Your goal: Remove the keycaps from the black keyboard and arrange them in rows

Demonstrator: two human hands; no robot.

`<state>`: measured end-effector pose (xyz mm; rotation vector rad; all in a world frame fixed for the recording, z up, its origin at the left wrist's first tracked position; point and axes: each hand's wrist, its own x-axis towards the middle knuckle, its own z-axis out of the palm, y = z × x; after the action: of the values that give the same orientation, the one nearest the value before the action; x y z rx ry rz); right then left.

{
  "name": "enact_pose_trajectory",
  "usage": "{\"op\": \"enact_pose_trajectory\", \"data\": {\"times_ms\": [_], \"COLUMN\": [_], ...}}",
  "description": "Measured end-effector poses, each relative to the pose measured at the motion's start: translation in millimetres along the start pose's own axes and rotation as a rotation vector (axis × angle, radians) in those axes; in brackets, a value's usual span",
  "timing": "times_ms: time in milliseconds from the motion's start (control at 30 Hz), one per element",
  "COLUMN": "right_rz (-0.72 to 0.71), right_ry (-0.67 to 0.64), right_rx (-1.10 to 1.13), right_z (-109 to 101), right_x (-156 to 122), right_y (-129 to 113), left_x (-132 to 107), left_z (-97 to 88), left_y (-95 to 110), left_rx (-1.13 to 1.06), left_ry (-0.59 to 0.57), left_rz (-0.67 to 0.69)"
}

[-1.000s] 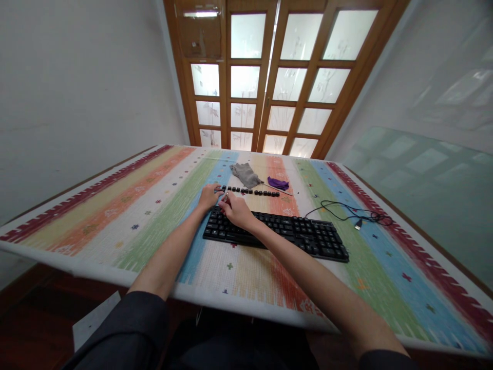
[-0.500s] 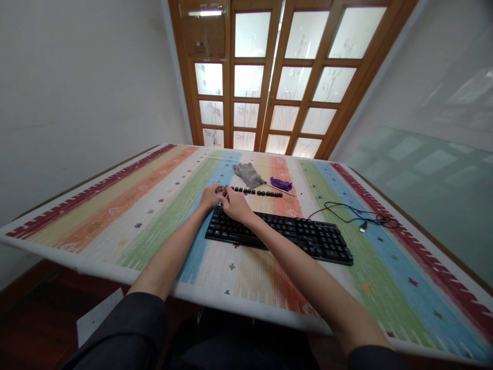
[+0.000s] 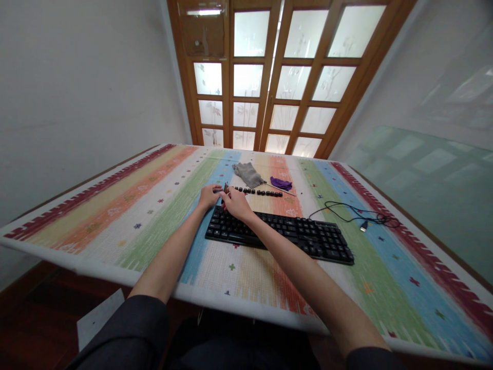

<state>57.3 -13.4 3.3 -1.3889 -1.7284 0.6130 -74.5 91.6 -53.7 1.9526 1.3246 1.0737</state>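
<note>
A black keyboard (image 3: pixel 308 234) lies on the striped cloth, its left end under my hands. My left hand (image 3: pixel 210 196) is beside its upper left corner, with the fingers bent together toward my right hand; what they hold, if anything, is too small to make out. My right hand (image 3: pixel 236 204) reaches across the keyboard's left part, its fingers closed on a small slim dark thing (image 3: pixel 225 187) whose top pokes up above them. Its kind is unclear. Behind the hands runs a row of loose black keycaps (image 3: pixel 269 193), partly hidden at its left end.
Beyond the keycaps lie a grey cloth (image 3: pixel 248 175), a purple cloth (image 3: pixel 281 183) and a thin rod-like tool (image 3: pixel 283 190). The coiled black USB cable (image 3: pixel 346 208) rests right of the keyboard. The striped tablecloth (image 3: pixel 154 205) covers the table, with wooden glass doors behind.
My right hand has turned slightly, and the slim dark thing now stands up between the fingers. The left hand has shifted a little left. Keyboard and cloths have stayed in place.
</note>
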Motion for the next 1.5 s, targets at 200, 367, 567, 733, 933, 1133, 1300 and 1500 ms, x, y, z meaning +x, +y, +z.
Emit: {"op": "enact_pose_trajectory", "data": {"times_ms": [200,367,567,733,933,1133,1300,1500], "right_rz": [0.030,0.055,0.148,0.061,-0.100,-0.192,-0.206,-0.191], "right_ry": [0.019,0.008,-0.016,0.017,0.060,-0.009,-0.035,0.034], "right_rx": [0.056,0.121,0.317,0.488,0.527,0.475,0.456,0.379], "right_z": [-2,-2,-9,-21,-27,-30,-33,-36], "right_x": [-6,-7,-2,-4,-14,-26,-31,-34], "right_y": [1,3,17,24,18,16,20,18], "left_x": [2,-14,-50,-68,-68,-67,-65,-66], "left_z": [-8.7,-22.3,-40.8,-53.4,-52.7,-52.6,-54.1,-50.5], "left_y": [1,7,23,42,53,47,45,51], "left_rx": [-0.142,-0.227,-0.227,-0.181,-0.281,-0.343,-0.361,-0.379], "left_ry": [-0.007,-0.095,-0.339,-0.390,-0.412,-0.357,-0.348,-0.398], "left_rz": [-0.120,-0.140,-0.019,0.047,0.061,0.030,0.018,-0.027]}}
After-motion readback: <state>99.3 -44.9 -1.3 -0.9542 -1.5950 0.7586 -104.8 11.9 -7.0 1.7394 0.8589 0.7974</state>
